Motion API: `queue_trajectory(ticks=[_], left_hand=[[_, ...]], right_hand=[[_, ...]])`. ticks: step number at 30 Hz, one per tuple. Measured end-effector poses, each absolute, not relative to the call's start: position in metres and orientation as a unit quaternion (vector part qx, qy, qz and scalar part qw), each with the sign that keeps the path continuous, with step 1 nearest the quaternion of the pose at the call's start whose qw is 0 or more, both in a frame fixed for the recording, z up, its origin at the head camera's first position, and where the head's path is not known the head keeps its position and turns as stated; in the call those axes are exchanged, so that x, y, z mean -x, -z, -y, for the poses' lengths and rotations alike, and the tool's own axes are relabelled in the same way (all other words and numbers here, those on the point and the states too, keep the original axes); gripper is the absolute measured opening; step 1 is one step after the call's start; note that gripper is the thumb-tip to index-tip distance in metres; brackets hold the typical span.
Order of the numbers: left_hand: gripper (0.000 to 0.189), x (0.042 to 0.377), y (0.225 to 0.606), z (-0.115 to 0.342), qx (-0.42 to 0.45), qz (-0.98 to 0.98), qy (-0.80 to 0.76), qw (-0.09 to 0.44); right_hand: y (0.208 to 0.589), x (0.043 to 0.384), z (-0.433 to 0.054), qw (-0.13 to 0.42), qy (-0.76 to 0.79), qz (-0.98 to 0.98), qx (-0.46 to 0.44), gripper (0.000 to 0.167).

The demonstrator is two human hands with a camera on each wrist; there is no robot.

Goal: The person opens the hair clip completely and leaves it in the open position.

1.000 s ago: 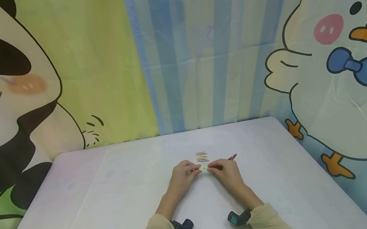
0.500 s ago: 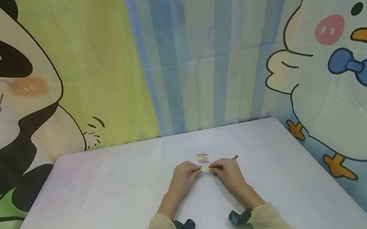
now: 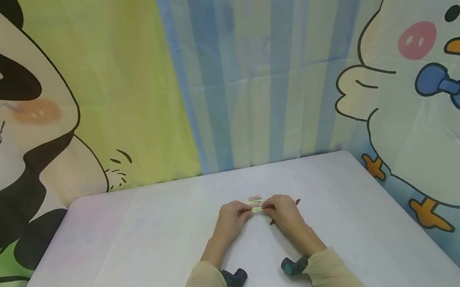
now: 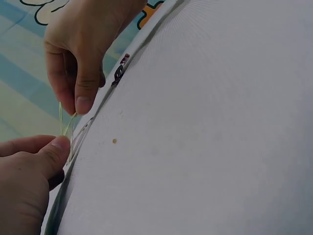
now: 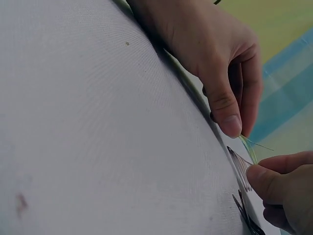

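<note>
In the head view, my left hand (image 3: 230, 222) and right hand (image 3: 286, 214) face each other above the table. Between the fingertips of both is pinched a thin yellow-green strand (image 5: 250, 149), its kind unclear; a loose end sticks out in the right wrist view. Just beyond, pink and yellow-green strands (image 3: 255, 199) lie in short parallel rows. Under and beside my right hand lies a slim dark red tool (image 3: 297, 201), mostly hidden in the head view. Its dark pointed arms (image 5: 247, 215) and the loops in the left wrist view look like small scissors.
The white table (image 3: 139, 254) runs back to a curtain (image 3: 240, 88) printed with a panda and a chick. A tiny yellowish speck (image 4: 114, 141) lies on the tabletop. Dark devices (image 3: 234, 278) sit at both wrists by the beige sleeves.
Both hands have lifted slightly, now overlapping the nearer rows from the head camera's view. More of the red tool shows below my right hand. The strand is still pinched between both.
</note>
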State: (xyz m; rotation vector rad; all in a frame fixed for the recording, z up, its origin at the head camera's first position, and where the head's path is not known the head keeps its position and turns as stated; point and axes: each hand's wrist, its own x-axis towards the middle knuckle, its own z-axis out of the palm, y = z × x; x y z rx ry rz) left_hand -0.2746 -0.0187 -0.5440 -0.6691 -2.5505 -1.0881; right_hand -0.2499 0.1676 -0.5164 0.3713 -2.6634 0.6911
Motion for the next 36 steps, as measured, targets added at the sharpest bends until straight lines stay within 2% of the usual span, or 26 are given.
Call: queue_trajectory(ticks=[9, 23, 36], left_hand=[[0.011, 0.2802, 0.5452, 0.0142, 0.220, 0.892, 0.376, 0.124], [0.007, 0.2781, 0.5420, 0.0176, 0.148, 0.896, 0.412, 0.074], [0.008, 0.2787, 0.5426, 0.0146, 0.144, 0.905, 0.396, 0.067]], right_hand=[[0.5142, 0.2528, -0.1687, 0.175, -0.231, 0.948, -0.132, 0.008], [0.5164, 0.2551, -0.1597, 0.133, -0.227, 0.959, -0.105, 0.007], [0.5158, 0.2535, -0.1630, 0.125, -0.244, 0.958, -0.081, 0.008]])
